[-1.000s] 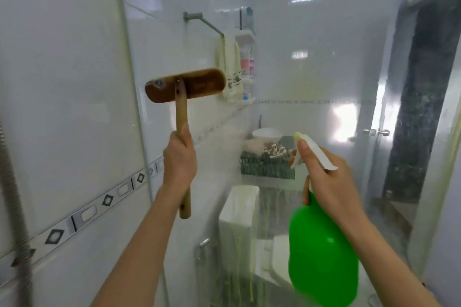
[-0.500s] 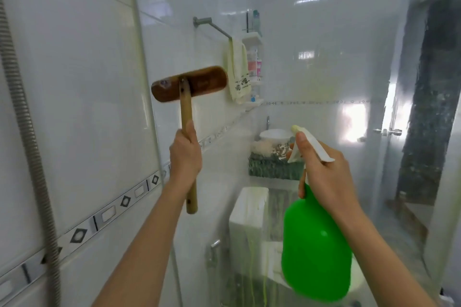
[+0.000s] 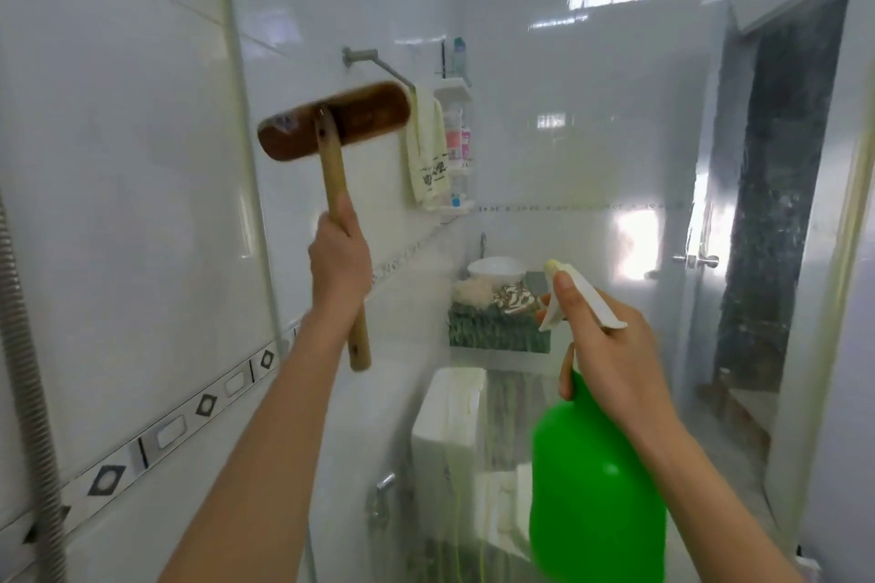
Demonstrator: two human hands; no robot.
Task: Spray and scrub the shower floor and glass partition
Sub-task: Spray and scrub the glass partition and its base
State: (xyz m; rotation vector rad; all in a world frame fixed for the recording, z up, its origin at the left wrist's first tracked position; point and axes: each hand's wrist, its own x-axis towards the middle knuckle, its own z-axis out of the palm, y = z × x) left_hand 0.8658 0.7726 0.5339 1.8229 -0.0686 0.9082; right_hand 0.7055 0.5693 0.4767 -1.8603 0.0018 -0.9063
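The left hand (image 3: 338, 258) grips the brush (image 3: 334, 121) handle, its head now tilted higher against the glass partition (image 3: 592, 166) near its left edge. The right hand (image 3: 611, 350) clasps the green spray bottle (image 3: 594, 488), finger on trigger; scrubbing looks underway.

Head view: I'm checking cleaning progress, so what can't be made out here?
- Shower floor: out of frame below the bottom edge of the head view.
- Brush bristles: they face away; only the wooden back shows, motion-blurred.
- Green spray bottle: base cut off by the bottom edge; liquid level hidden by opaque plastic.
- Toilet tank: hazy behind the streaked glass partition.
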